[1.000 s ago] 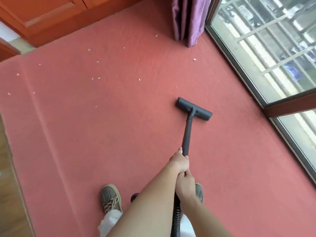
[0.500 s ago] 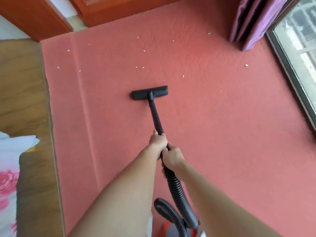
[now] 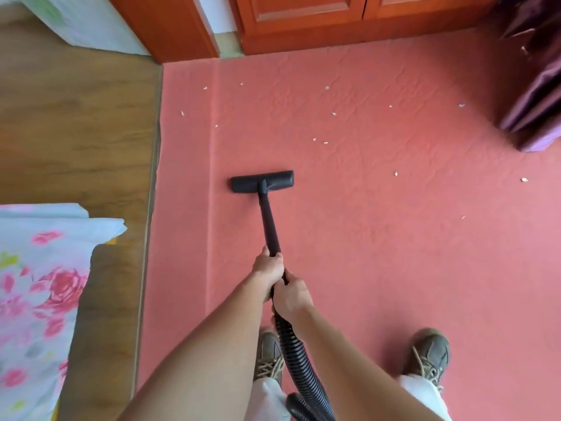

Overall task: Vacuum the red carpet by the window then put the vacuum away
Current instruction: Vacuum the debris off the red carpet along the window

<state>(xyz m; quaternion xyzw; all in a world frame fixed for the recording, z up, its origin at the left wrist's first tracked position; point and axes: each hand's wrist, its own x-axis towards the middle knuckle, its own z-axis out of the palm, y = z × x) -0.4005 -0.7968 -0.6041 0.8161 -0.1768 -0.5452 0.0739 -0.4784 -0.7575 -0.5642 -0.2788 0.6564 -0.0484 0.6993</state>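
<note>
The red carpet [image 3: 379,253] covers the floor ahead of me. A black vacuum nozzle [image 3: 262,181] lies flat on it near the carpet's left side, joined to a black wand [image 3: 268,221]. My left hand [image 3: 268,268] grips the wand higher up. Just behind it, my right hand [image 3: 291,297] holds the wand where the ribbed black hose [image 3: 299,363] begins. Several small white scraps [image 3: 325,143] are scattered on the carpet beyond and to the right of the nozzle. The vacuum body is out of view.
Wooden floor [image 3: 79,123] borders the carpet on the left. A bed with a floral sheet [image 3: 36,284] sits at the lower left. Orange wooden cabinets [image 3: 303,22] line the far edge. A purple curtain [image 3: 534,86] hangs at the right. My shoes [image 3: 431,354] stand on the carpet.
The view has swung left, so the window has left the frame and the bed has come in. The nozzle has moved from near the window to the carpet's left part. Both hands keep their hold.
</note>
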